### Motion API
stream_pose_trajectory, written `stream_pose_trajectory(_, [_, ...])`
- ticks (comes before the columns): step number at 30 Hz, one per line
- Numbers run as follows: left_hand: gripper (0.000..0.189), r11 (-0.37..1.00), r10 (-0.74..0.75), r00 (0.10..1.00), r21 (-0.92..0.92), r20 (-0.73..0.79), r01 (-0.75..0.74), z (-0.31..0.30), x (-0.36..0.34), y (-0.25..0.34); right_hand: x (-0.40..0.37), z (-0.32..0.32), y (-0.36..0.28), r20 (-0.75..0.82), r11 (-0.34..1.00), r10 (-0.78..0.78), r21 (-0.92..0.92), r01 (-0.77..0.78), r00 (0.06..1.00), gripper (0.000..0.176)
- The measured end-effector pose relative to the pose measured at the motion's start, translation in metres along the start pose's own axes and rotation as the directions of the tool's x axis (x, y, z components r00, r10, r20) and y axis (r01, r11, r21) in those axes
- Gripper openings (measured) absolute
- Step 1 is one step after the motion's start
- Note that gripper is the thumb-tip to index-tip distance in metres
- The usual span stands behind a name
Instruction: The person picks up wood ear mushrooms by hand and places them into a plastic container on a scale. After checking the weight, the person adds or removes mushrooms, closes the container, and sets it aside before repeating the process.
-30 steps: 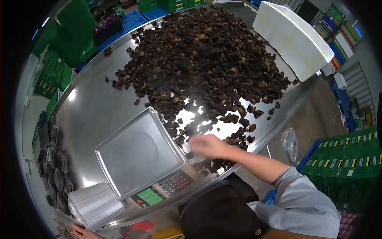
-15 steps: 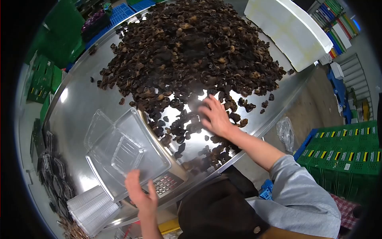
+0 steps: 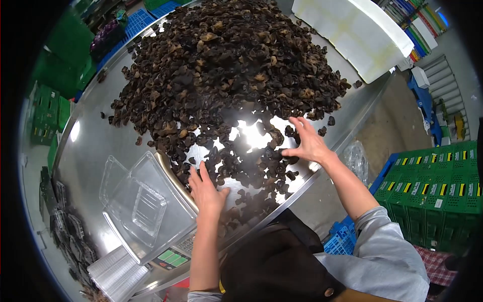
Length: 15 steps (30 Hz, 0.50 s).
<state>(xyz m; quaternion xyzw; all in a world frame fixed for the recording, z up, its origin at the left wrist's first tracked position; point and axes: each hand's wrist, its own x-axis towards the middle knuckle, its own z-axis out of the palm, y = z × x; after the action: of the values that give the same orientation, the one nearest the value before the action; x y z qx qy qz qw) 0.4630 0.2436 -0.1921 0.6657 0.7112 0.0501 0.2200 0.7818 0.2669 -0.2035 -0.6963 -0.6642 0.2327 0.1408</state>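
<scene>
A big heap of dark wood ear mushrooms [image 3: 226,65] covers the far part of the metal table [image 3: 95,146], with loose pieces scattered toward me. My left hand [image 3: 207,194] is open, fingers spread, at the left edge of the loose pieces beside the scale. On the right edge of them, my right hand [image 3: 309,143] is open too, thumb apart from the fingers and close to some pieces. A clear plastic clamshell box [image 3: 148,204] lies with its lid raised on the weighing scale [image 3: 173,257]. I see no mushrooms in it.
Stacked clear plastic boxes [image 3: 118,272] stand at the table's near left corner. A white foam box [image 3: 354,38] sits at the far right. Green crates [image 3: 432,194] are piled on the right, beside a blue basket [image 3: 340,239]. Black trays [image 3: 70,226] lie at the left.
My left hand has moved from the scale's keypad up and right to the loose mushrooms. My right hand has shifted to the right, and several loose pieces have moved together. The view has shifted slightly.
</scene>
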Motion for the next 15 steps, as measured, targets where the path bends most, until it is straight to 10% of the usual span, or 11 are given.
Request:
stream_pose_trajectory(8, [0.108,0.970,0.096,0.990,-0.231,0.100,-0.071,0.029,0.009,0.035,0.008,0.056,-0.086,0.495,0.975,-0.149,0.219,0.043,0.856,0.111])
stream_pose_trajectory(15, [0.088,0.385,0.045,0.999,-0.923,0.017,-0.001,0.044,0.014,0.009,0.004,0.070,-0.119,0.175,0.776,-0.398,0.587,0.229,0.900,0.090])
